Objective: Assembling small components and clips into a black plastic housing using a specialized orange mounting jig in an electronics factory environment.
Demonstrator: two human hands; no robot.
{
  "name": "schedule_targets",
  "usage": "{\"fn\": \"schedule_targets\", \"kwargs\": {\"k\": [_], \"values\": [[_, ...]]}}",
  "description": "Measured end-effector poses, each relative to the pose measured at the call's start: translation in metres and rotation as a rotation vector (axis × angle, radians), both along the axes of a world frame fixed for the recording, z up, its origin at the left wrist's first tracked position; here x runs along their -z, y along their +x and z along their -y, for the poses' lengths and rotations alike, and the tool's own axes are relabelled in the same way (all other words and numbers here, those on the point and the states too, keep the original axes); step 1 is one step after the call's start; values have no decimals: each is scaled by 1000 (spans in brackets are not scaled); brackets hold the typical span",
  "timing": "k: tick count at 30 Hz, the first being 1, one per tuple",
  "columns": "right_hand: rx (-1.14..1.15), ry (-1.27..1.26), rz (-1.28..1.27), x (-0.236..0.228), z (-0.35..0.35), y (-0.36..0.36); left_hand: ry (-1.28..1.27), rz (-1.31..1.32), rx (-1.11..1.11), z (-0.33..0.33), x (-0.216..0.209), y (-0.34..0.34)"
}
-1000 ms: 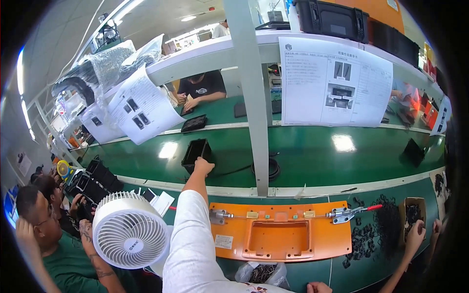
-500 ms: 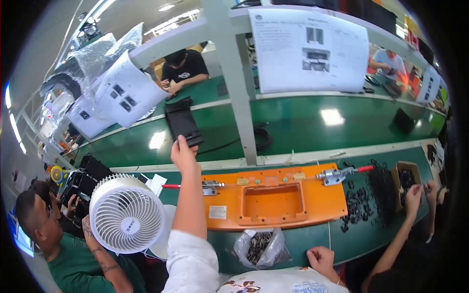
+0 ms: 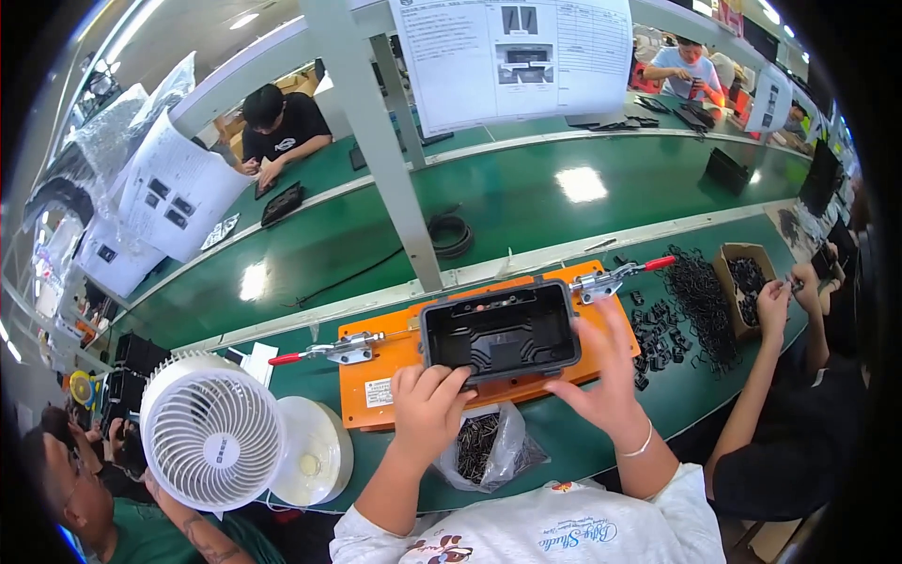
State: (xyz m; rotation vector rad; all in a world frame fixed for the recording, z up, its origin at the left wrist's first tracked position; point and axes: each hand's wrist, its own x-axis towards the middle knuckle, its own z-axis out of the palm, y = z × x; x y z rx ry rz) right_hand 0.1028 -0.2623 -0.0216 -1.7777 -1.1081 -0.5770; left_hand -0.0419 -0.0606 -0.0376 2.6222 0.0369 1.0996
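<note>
An open black plastic housing [image 3: 498, 329], a rectangular box with a ribbed floor, sits on an orange fixture [image 3: 399, 362]. My left hand [image 3: 427, 404] has its fingers curled on the near left edge of the housing. At the right side my right hand [image 3: 606, 381] is open, thumb and fingers spread around the near right corner. Whether its fingertips touch the housing I cannot tell. Red-handled toggle clamps stand at the fixture's left [image 3: 352, 350] and right [image 3: 601, 280]. Just nearer than the housing lies a clear plastic bag [image 3: 512, 451] of thin dark metal pieces, seemingly screws.
A white fan [image 3: 214, 432] stands to the left. Small black clips [image 3: 662, 329] and a tangled black pile [image 3: 700, 301] lie right of the fixture. Beyond are a cardboard box [image 3: 728, 254] and a co-worker's hands [image 3: 775, 301]. A grey post [image 3: 371, 141] rises behind the fixture.
My left hand has come back from the far belt, where it held a black piece, to the fixture. A black housing now covers the fixture's opening. My right hand has risen and opened.
</note>
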Motion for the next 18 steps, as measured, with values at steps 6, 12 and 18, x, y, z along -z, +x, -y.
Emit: {"fn": "schedule_targets", "kwargs": {"k": [6,12,18], "values": [[-169,-425,-89,-3,-17,16,-42,-259,72,-18,-20,-12],[-270,-574,-153,-3,-7,25,-107,-375,60,-14,-26,-12],[-109,-600,-72,-19,-13,12,-183,-435,3,-15,-23,-6]]}}
